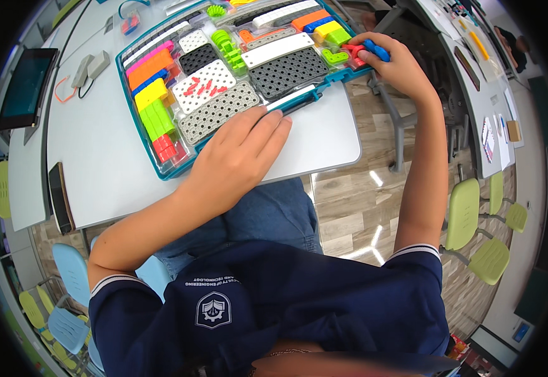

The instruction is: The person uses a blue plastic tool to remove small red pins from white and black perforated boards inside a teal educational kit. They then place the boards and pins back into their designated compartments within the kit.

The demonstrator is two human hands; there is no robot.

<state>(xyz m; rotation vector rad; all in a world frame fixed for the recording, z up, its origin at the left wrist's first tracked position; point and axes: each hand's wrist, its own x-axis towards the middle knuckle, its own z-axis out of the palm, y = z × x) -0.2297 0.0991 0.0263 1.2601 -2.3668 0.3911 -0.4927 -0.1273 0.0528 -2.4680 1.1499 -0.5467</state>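
Observation:
A teal tray (339,76) full of colourful plastic building pieces lies on the white table in front of me. My left hand (239,147) rests over its front edge, fingers stretched out and lying flat, with nothing seen in them. At the tray's right end, my right hand (396,66) is closed on a blue plastic piece (378,51). Red pieces (354,55) lie right by those fingertips, partly covered by them. Near the left hand are a grey perforated plate (219,113) and a white perforated plate (189,100) with small red pins scattered on it.
A dark phone-like object (61,198) lies at the table's left edge. Beyond it stand a laptop (27,88) and grey adapters with cables (92,68). Another table (491,94) with papers is at the right, green chairs (462,213) below it.

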